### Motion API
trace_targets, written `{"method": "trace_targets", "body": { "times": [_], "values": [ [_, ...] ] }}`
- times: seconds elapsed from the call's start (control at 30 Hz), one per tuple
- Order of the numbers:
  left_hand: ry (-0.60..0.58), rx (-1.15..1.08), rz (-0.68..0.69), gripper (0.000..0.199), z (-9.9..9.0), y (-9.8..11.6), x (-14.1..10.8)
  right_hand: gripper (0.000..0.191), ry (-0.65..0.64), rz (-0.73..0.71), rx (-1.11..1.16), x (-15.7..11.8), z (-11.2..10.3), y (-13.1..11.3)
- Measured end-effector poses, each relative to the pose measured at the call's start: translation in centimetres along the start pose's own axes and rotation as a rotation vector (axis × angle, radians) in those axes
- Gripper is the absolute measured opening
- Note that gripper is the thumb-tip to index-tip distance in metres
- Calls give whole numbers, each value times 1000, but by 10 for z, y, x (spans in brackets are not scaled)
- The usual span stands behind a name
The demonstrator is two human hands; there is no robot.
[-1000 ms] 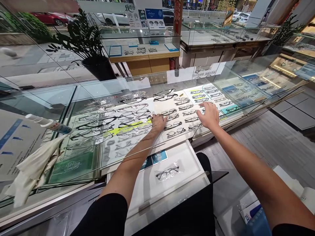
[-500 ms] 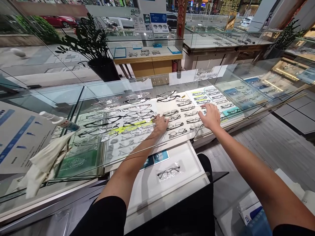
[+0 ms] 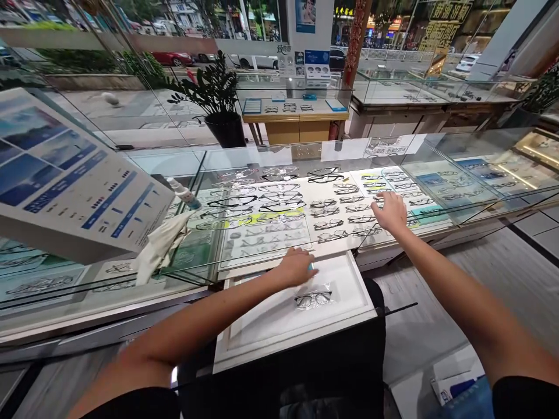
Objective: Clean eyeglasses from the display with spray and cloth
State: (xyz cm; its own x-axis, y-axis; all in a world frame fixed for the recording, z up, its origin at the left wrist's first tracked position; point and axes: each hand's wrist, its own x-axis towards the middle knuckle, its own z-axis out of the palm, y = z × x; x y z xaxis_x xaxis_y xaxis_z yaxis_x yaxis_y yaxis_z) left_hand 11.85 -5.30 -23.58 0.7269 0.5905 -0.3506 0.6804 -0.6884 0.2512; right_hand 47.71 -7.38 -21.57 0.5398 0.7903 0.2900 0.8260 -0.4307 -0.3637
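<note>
My left hand (image 3: 297, 267) is over the back of the pulled-out white drawer (image 3: 262, 323), palm down with fingers curled. A small teal patch of a printed card (image 3: 311, 266) shows at its fingers; whether they grip it is hidden. Closer to me in the drawer lies a pair of eyeglasses (image 3: 313, 299) in a clear bag. My right hand (image 3: 391, 212) is at the glass-topped display counter, fingers loosely bent and thumb apart, holding nothing. Under the glass near it are rows of eyeglasses (image 3: 361, 219).
On the left of the counter stand a tilted printed display board (image 3: 87, 174), a white spray bottle (image 3: 186, 195) and a pale cloth (image 3: 161, 244). A potted plant (image 3: 218, 105) and another glass display case (image 3: 297, 107) are beyond. The drawer juts toward my lap.
My left hand has moved from the counter glass back toward me, over the drawer and its card. My right hand stays near the same place on the counter. The view has turned left.
</note>
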Motion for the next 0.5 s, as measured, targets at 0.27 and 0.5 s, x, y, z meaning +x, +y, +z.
{"method": "trace_targets", "body": {
  "times": [0.27, 0.5],
  "values": [
    [170, 28, 139, 39, -151, 54, -22, 47, -1, -1, -13, -1, 0, -1],
    [483, 212, 19, 27, -222, 11, 127, 45, -3, -2, -1, -4, -4, -6]
  ]
}}
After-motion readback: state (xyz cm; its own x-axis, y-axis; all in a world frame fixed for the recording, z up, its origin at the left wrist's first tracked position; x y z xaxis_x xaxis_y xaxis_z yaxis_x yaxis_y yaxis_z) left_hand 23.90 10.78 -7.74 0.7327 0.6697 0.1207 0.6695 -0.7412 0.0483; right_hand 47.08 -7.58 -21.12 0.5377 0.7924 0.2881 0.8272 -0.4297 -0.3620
